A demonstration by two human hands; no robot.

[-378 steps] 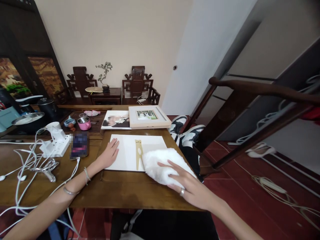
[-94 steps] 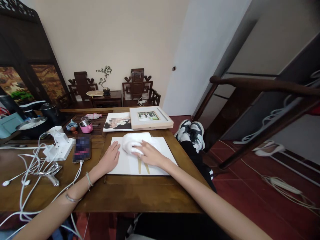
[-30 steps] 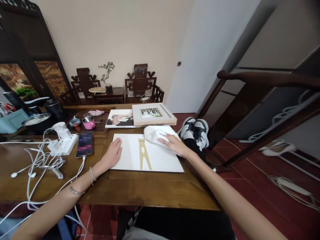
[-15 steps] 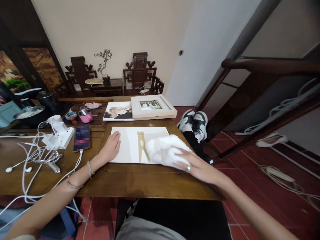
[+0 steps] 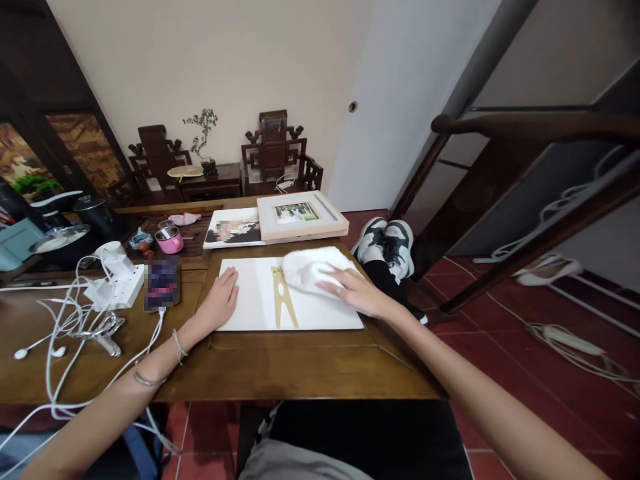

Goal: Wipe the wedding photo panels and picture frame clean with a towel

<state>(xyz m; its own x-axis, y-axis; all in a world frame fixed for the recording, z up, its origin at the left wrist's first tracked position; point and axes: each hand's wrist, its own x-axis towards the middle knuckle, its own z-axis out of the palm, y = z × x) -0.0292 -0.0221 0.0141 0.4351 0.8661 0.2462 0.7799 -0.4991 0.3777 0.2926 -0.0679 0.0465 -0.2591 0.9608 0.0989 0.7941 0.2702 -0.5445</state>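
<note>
A white board (image 5: 250, 301) lies flat on the wooden table, with a gold, forked shape (image 5: 279, 308) on its face. My left hand (image 5: 223, 298) rests on the board's left edge, fingers stretched out and holding nothing. On the right part of the board, my right hand (image 5: 353, 291) grips a fluffy white cloth (image 5: 306, 270) from above. The cloth covers the board's upper right area and touches the top of the gold shape. The underside of the cloth is hidden.
Behind the board lie a framed picture (image 5: 327, 215) and a photo print (image 5: 215, 230). To the left are a phone (image 5: 163, 283), a power strip (image 5: 127, 288), tangled white cables and a pink cup (image 5: 170, 241). A person's shoes (image 5: 397, 247) show beyond the table's right edge.
My right hand has pushed the cloth away from me and slightly left, uncovering the board's lower right corner and more of the gold shape. My left hand stays on the board's left edge.
</note>
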